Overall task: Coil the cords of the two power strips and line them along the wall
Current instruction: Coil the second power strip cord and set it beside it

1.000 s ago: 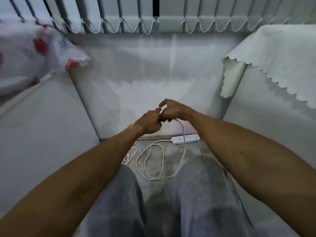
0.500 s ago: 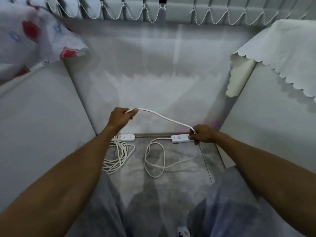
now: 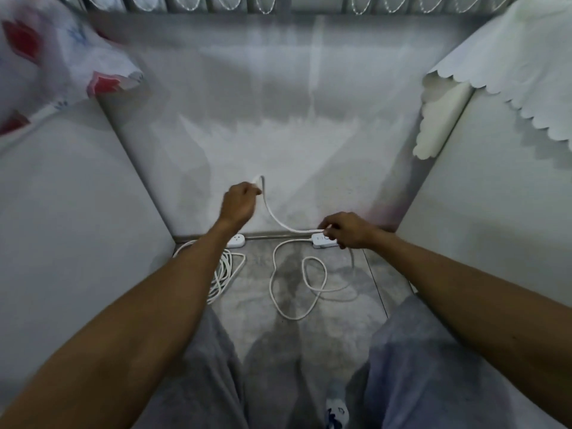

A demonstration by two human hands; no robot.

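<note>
While hands (image 3: 240,204) (image 3: 346,229) grip cord (image 3: 275,218), both curled

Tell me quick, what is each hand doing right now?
Left hand: grips the white cord, held above the floor.
Right hand: pinches that cord beside the right power strip.

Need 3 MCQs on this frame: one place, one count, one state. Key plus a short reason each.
1. Where is the left power strip?
A. on the floor, at the foot of the wall
B. on a lap
C. on a shelf

2. Power strips in view?
A. one
B. two
C. three

3. The left hand is:
A. flat on the floor
B. holding a cord raised
C. hanging idle

Key:
1 A, it lies where floor meets wall.
2 B, the right power strip lies by the right hand.
3 B, its fingers curl round the cord above the floor.
</note>
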